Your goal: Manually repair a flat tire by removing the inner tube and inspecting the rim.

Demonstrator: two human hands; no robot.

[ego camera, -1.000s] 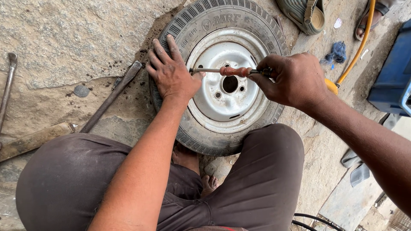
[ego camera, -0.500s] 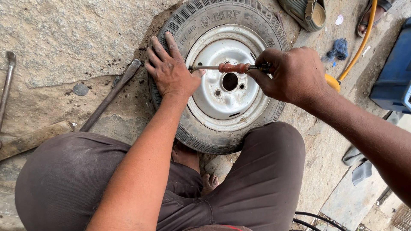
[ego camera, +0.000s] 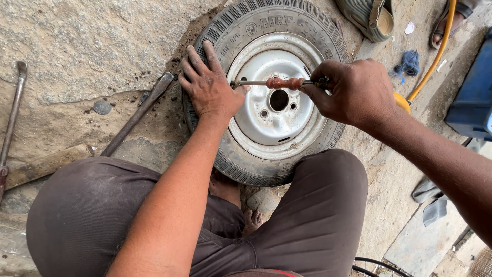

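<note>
A small tyre (ego camera: 241, 164) on a white steel rim (ego camera: 266, 128) lies flat on the ground between my knees. My left hand (ego camera: 207, 87) presses palm down on the tyre's left side, fingers spread, thumb at the rim edge. My right hand (ego camera: 351, 92) grips a thin metal tool with a red-brown handle (ego camera: 282, 82), held level across the rim. The tool's tip points left and ends by my left thumb. The rim's centre hole (ego camera: 278, 100) sits just below the tool.
A long iron bar (ego camera: 137, 114) lies left of the tyre, another bar (ego camera: 11, 123) at the far left. A sandal (ego camera: 369, 18), a yellow hose (ego camera: 435, 51), a blue rag (ego camera: 407, 64) and a blue box (ego camera: 474, 97) sit right.
My right hand has slid the tool a little further left across the rim. My left hand stays pressed on the tyre.
</note>
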